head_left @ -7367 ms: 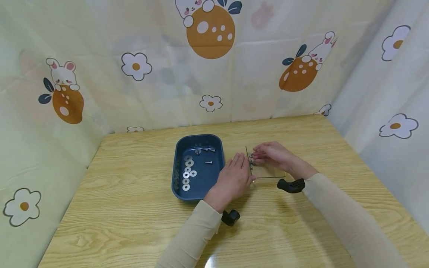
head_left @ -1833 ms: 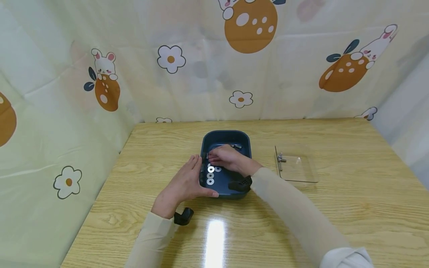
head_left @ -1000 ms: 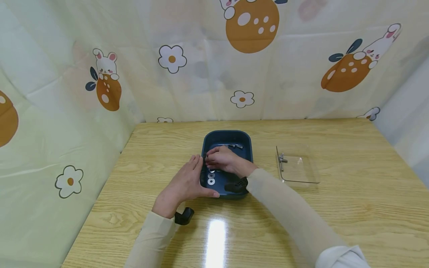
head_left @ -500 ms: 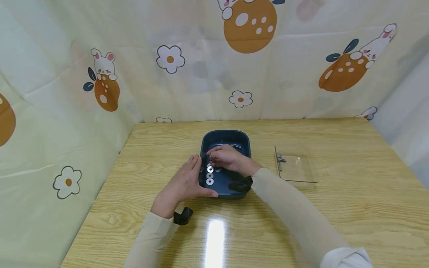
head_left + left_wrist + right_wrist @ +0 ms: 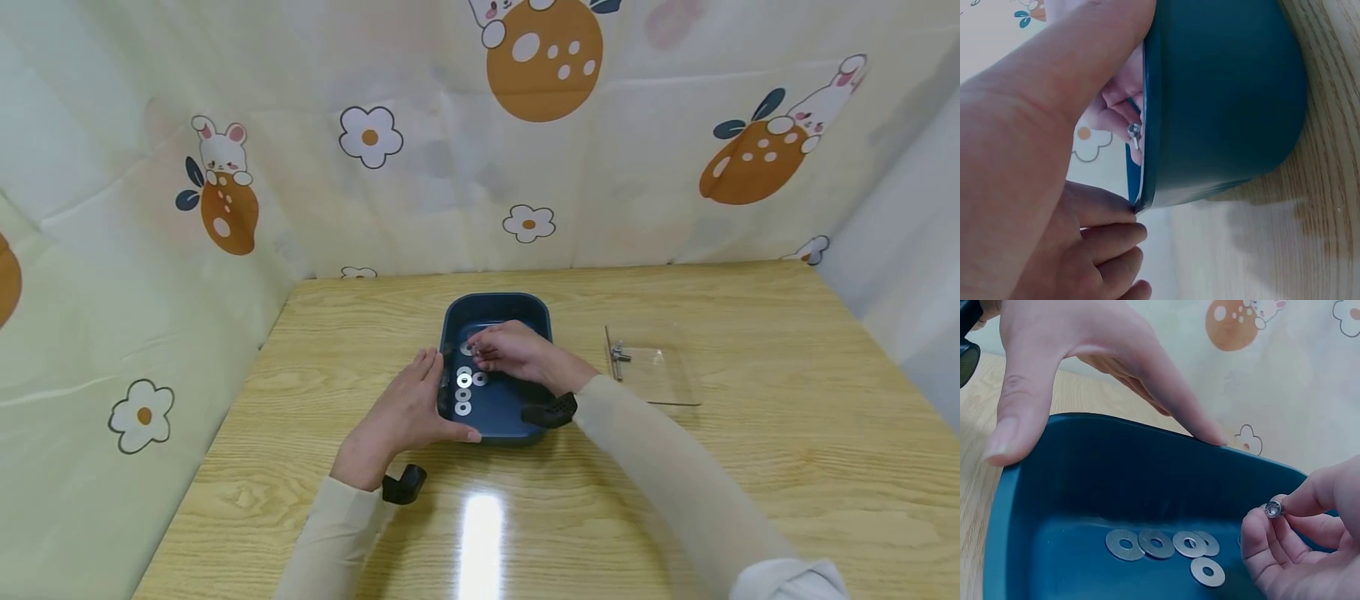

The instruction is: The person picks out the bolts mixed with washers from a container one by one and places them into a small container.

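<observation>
At the lower right of the right wrist view, the fingers (image 5: 1297,503) of the right hand (image 5: 517,354) pinch a small metal screw (image 5: 1272,510) between thumb and forefinger, over the inside of the blue tray (image 5: 536,310). It is tiny, shiny and silver, and we see it from the head end. I judge it hard, very light and a little slippery, so it is best held by the head or across the shank with the fingertips only.

Below it, several flat steel washers (image 5: 1157,543) lie in an overlapping row on the tray floor, with one apart in front.

The left hand (image 5: 401,412) rests against the left wall of the tray, fingers nearly straight on the outside and thumb along the near rim, holding nothing.

Toward the right of the head view, a clear plastic plate (image 5: 660,377) with a bolt (image 5: 619,356) on its left edge lies on the wooden table (image 5: 750,467), well apart from the tray.
</observation>
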